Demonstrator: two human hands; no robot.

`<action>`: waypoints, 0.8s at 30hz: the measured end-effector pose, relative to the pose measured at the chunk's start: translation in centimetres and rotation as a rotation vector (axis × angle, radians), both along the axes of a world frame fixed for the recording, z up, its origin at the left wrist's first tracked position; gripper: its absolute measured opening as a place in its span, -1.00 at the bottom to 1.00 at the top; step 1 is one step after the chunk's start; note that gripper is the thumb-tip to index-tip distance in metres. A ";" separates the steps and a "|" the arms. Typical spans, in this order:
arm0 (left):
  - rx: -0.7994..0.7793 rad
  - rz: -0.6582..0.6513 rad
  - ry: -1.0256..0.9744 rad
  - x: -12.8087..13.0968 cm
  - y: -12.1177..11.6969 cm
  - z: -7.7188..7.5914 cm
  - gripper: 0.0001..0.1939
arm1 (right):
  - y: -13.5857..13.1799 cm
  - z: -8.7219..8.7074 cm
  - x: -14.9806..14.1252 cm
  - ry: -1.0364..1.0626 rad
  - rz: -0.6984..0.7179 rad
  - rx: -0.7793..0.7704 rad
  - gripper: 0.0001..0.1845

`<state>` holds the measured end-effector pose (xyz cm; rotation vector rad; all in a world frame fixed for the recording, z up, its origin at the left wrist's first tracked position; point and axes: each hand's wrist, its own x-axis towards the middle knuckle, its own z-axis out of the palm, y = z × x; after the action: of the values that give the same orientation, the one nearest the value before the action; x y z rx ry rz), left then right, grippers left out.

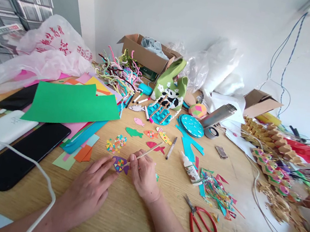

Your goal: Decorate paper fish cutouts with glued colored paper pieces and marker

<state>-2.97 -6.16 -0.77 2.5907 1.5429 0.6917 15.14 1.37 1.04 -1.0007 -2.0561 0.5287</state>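
My right hand [144,175] pinches a thin wooden stick [151,150], its lower tip on a purple paper fish [119,164] that lies on the table. Small coloured paper pieces form a patch on the fish's body. My left hand [92,184] rests flat with its fingers apart, fingertips at the fish's left edge. Just above lies a cluster of tiny coloured paper scraps [117,143]. Farther off are a green paper fish [134,132], a red paper fish [156,147] and a pink paper fish [139,121]. A pen [171,148] lies to their right.
Right of my hands are a white glue bottle [191,169], paper offcuts [216,190] and red-handled scissors [199,225]. To the left lie green paper [71,103], a black phone [23,156] and a white cable [42,172]. A steel flask [219,116] leans at the back right.
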 end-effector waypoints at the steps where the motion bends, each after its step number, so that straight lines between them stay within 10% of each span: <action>1: 0.000 -0.001 -0.002 0.0 0.0 0.0 -0.55 | 0.0 -0.1 0.0 0.003 -0.004 0.000 -0.62; 24: 0.036 -0.018 -0.206 -0.5 0.3 0.6 -0.55 | 0.6 -2.7 0.9 0.354 -0.216 0.073 -0.75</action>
<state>-3.49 -5.88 -0.18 2.4624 1.4570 0.9578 16.08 1.92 -1.68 -0.9926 -1.6224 0.4759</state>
